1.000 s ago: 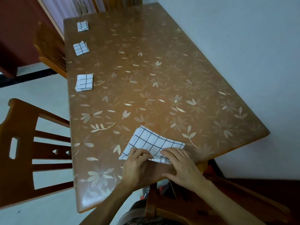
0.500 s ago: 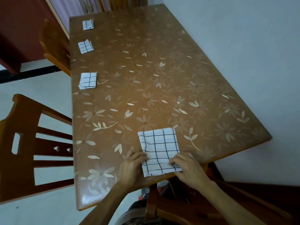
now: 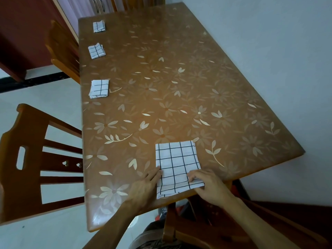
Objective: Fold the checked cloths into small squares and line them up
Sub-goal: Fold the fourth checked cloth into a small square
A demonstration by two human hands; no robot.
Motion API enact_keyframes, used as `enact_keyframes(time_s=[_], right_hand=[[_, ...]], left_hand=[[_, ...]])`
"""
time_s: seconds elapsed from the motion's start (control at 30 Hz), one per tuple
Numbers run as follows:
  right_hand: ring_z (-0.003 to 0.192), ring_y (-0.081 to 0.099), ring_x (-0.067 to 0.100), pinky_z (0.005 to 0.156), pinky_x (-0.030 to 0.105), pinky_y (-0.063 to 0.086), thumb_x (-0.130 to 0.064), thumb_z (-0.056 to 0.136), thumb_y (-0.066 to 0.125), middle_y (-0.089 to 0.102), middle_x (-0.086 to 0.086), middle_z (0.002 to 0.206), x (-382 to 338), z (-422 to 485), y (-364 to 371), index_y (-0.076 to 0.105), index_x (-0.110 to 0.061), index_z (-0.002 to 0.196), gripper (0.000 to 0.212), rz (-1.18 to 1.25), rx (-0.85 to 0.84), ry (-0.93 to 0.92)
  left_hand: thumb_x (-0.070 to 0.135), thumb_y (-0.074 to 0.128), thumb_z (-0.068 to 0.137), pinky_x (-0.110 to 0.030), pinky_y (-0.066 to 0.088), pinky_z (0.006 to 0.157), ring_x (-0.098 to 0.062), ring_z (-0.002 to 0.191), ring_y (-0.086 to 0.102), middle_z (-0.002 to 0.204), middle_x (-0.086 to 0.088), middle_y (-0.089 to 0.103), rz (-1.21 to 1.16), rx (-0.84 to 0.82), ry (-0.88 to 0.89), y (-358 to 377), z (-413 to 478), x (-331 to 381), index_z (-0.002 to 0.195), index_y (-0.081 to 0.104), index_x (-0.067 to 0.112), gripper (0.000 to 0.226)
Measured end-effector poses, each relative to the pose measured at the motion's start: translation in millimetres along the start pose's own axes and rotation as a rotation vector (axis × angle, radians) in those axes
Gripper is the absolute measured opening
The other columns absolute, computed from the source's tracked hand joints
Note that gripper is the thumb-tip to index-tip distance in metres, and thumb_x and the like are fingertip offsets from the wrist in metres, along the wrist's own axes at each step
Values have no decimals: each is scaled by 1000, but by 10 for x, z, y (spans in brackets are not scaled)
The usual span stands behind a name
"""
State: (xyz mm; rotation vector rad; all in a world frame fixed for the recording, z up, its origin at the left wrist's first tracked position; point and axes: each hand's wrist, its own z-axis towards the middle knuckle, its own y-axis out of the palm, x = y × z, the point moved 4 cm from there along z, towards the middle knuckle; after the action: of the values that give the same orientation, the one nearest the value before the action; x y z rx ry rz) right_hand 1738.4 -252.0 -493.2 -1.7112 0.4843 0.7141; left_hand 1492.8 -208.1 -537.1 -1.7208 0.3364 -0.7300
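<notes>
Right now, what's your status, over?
Left hand flat on checked cloth, left edge; right hand pinching near right corner. Three folded squares lined along table, left side. Nothing blocking.

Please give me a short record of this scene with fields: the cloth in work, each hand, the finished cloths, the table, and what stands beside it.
Cloth in work: white cloth with black checks, folded flat, at the near table edge
Left hand: fingers straight, touching the cloth's left edge
Right hand: fingers curled on the cloth's near right corner
Finished cloths: three small folded checked squares, in a row along the left table edge, apart from each other
Surface: brown table with pale flower pattern
Beside: brown wooden chair, at the table's left side
</notes>
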Motion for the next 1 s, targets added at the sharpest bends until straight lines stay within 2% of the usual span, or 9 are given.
enact_keyframes(time_s=[0.13, 0.23, 0.3, 0.4, 0.53, 0.63, 0.8, 0.9, 1.0], right_hand=[[97, 56, -1, 80, 19, 47, -13, 85, 67, 63, -23, 90, 17, -12, -34, 67, -32, 94, 21, 126, 19, 111], [91, 63, 4, 76, 19, 49, -16, 85, 72, 68, -16, 88, 21, 6, -44, 71, -30, 92, 16, 291, 76, 170], [96, 64, 0, 80, 18, 50, -19, 83, 76, 70, -17, 97, 7, 52, -62, 70, -33, 100, 22, 431, 108, 272], [96, 66, 0, 77, 19, 54, -25, 77, 83, 69, -13, 107, 8, 149, -57, 62, -36, 115, 45, 639, 147, 423], [109, 61, 2, 86, 22, 50, -27, 69, 87, 68, -16, 115, 182, 196, -15, 53, -37, 127, 68, 619, 62, 511], [106, 59, 2, 81, 16, 44, -14, 77, 80, 63, -16, 122, 217, 177, -34, 47, -39, 130, 67, 519, 26, 501], [99, 61, 0, 87, 23, 46, -21, 83, 75, 57, -20, 132, 317, 112, -2, 33, -38, 146, 78, 455, 13, 514], [106, 59, -5, 84, 20, 46, -26, 89, 70, 67, -22, 114, 329, 115, 5, 38, -44, 139, 61, 537, 64, 554], [109, 62, 1, 96, 34, 49, -33, 94, 61, 71, -20, 107, 377, 151, 37, 34, -40, 145, 58, 533, 125, 599]], left_hand=[[53, 56, 89, -41, 59, 90, -23, 129, 56, 155, 8, 40, -131, -49, -93, 1, 33, -94, 143, 49, 27, 60], [20, 68, 93, -29, 48, 103, -17, 122, 61, 147, 10, 51, -385, 10, -151, -31, 68, -94, 133, 60, 30, 43], [25, 60, 98, -25, 49, 103, -9, 111, 66, 131, 11, 64, -542, 34, -191, -40, 95, -115, 127, 64, 32, 29], [35, 55, 100, -26, 57, 85, -7, 90, 68, 106, 12, 73, -647, 11, -319, -21, 144, -198, 112, 71, 27, 22], [40, 56, 98, -31, 56, 68, -14, 75, 67, 86, 5, 73, -700, 21, -423, -65, 273, -233, 98, 72, 20, 26], [36, 57, 99, -17, 47, 64, -14, 77, 66, 83, 11, 66, -721, 13, -432, -60, 331, -218, 97, 70, 24, 17], [26, 62, 97, -9, 40, 66, -12, 78, 59, 82, 23, 60, -665, 8, -318, -38, 368, -210, 99, 77, 14, 19], [25, 62, 97, -9, 42, 72, -10, 91, 60, 99, 19, 64, -673, -15, -274, -20, 385, -236, 105, 76, 15, 19], [27, 61, 98, -8, 46, 70, -8, 84, 64, 102, 11, 68, -713, -25, -334, -50, 429, -229, 111, 72, 16, 21]])
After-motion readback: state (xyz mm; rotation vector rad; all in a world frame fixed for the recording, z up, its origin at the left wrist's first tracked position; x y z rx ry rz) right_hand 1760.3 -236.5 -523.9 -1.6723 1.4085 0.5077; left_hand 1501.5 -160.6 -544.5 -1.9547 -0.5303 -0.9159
